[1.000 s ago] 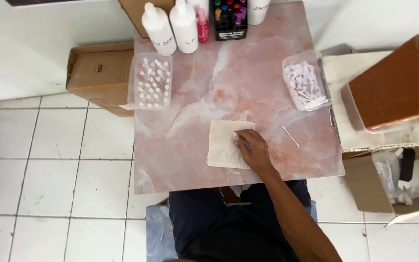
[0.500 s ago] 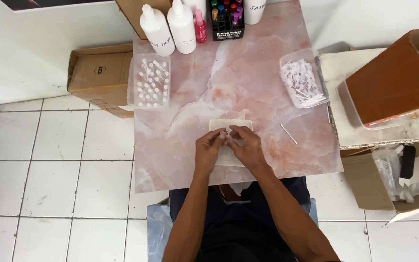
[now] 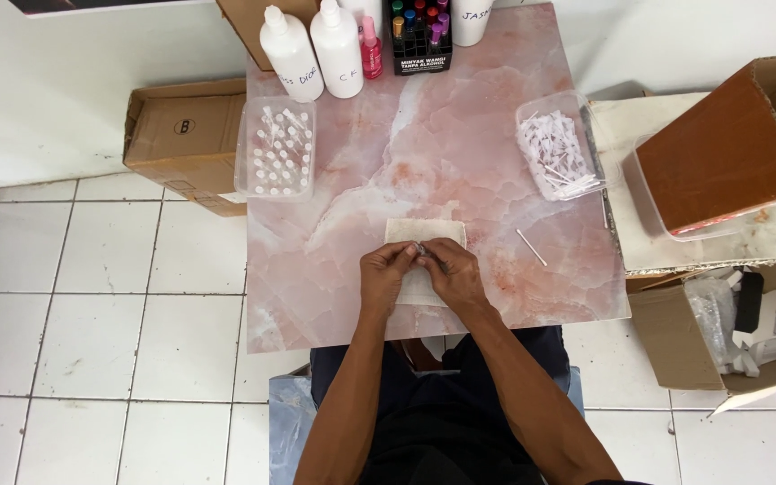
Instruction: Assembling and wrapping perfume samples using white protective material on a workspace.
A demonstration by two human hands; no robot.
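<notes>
Centrally, small dark object (image 3: 420,249) pinched between fingertips of left hand (image 3: 388,274) and right hand (image 3: 449,272), just above pale cloth (image 3: 424,235) at lower middle of pink marble table (image 3: 460,153); fingers of both hands curled closed on it, knuckles up; kind of object too small to tell; forearms angled in from bottom of frame, wrists near table edge.

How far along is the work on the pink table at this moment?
Early, it seems. Laid out: a cloth on the table, a tray of small vials, a tray of white sticks, one stick loose. In hand: left hand and right hand pinch a tiny item over the cloth. Left: both trays look full.
</notes>
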